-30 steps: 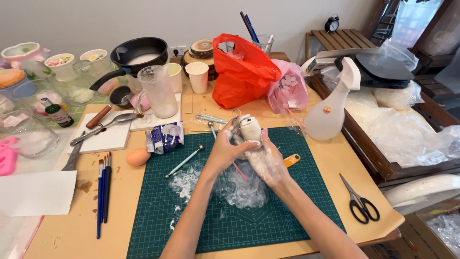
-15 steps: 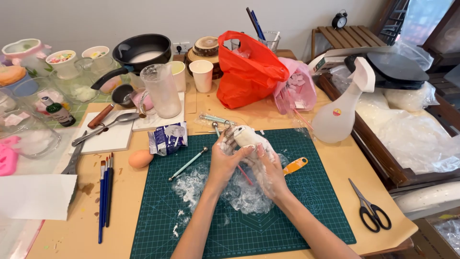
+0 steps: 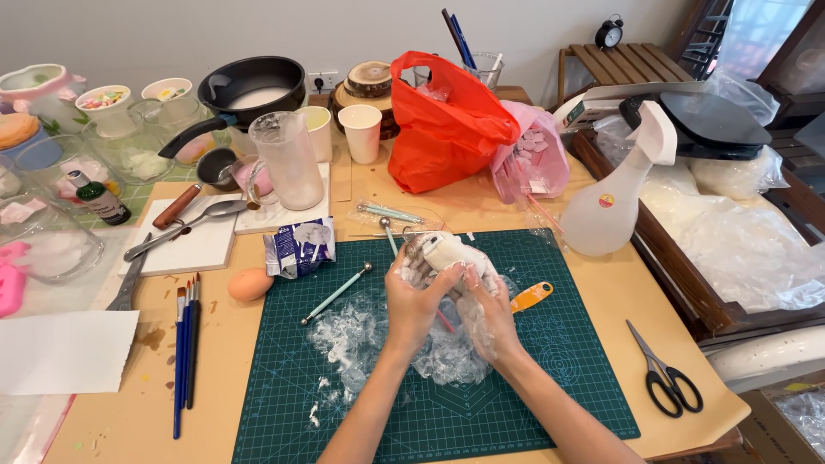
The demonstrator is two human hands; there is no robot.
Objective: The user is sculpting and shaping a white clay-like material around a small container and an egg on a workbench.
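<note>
Both of my hands are wrapped around a white lump of clay-like material point(image 3: 444, 250) held over the green cutting mat point(image 3: 567, 361). My left hand point(image 3: 416, 302) grips it from the left, my right hand point(image 3: 486, 311) from the right and below. White residue covers my fingers. Crumpled clear plastic film point(image 3: 361, 337) lies on the mat under my hands. An orange-handled tool point(image 3: 532, 297) pokes out to the right of my right hand. A ball-tipped modelling tool point(image 3: 336, 294) lies on the mat to the left.
Scissors point(image 3: 663, 376) lie at the right. A white spray bottle point(image 3: 614, 203), a red bag point(image 3: 443, 123) and a pink bag point(image 3: 528, 163) stand behind the mat. An egg point(image 3: 250, 283), paintbrushes point(image 3: 186, 348), a foil packet point(image 3: 299, 246), a measuring jug point(image 3: 288, 160), a black pan point(image 3: 247, 87) and bowls fill the left.
My hands have kept kneading the white lump, sliding slightly lower over the mat. The view has shifted a little.
</note>
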